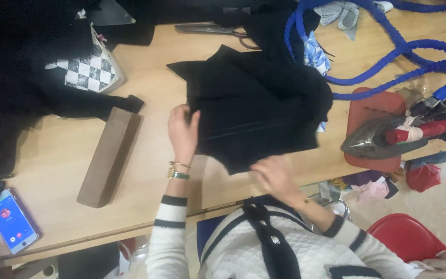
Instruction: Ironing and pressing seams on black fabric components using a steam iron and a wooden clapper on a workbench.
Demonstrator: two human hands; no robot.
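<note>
Black fabric piece (256, 108): dark cloth, folded into a rough block with pointed corners at its upper left, one faint seam line running across its lower half; lies on the wooden tabletop (58, 155), slightly right of centre.

Left hand (183, 132): fingers loosely curled, closed over the cloth's left edge, thumb tucked onto the fabric; ring on one finger, gold and green bracelets at the wrist, white knit sleeve with dark stripes.

Right hand (273, 173): blurred; rests at the cloth's lower edge near the tabletop's front rim; it touches the fabric, but whether it pinches it cannot be told.

Position of cloth: spreads up and to the right from the left hand, directly above the right hand, between the two.

Surroundings, outward:
- brown oblong block (108, 156), just left of the left hand, apart from the cloth;
- steam iron (388, 137) on a reddish mat (367, 106), right of the cloth;
- blue cord (388, 57), looped at upper right;
- scissors (210, 29), beyond the cloth's top edge;
- checkered black-and-white cloth (90, 72), upper left;
- phone (12, 221) with lit blue screen, near left corner.
</note>
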